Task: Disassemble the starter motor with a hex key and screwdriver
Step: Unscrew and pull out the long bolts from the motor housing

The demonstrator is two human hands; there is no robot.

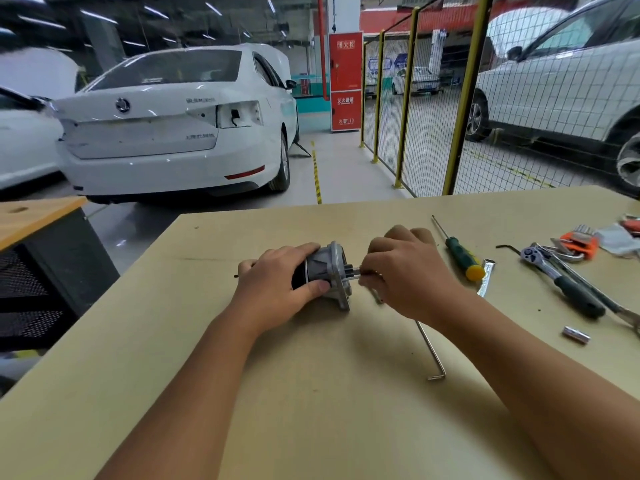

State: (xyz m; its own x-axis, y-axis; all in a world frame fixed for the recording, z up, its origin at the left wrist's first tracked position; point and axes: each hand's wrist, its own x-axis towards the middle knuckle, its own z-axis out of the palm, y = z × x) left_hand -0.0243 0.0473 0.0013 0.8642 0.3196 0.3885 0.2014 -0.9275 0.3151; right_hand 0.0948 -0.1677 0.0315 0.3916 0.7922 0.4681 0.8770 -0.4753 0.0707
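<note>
Two hands worked on a starter motor in the middle of a tan desk [311, 393].

A white car [166, 133] stood past the far edge of the desk. The starter motor [323, 270] lay on its side on the desk. The left hand [277, 289] had its fingers and thumb curled round the motor's dark body. The right hand [405, 271] pinched a thin metal rod at the motor's flat silver end. A ratchet wrench [561, 282] lay near the right edge. A long hex key [431, 351] lay under the right arm. A green screwdriver [462, 254] with a yellow end lay just right of the right hand. A small silver socket [576, 334] lay near the right edge too.
</note>
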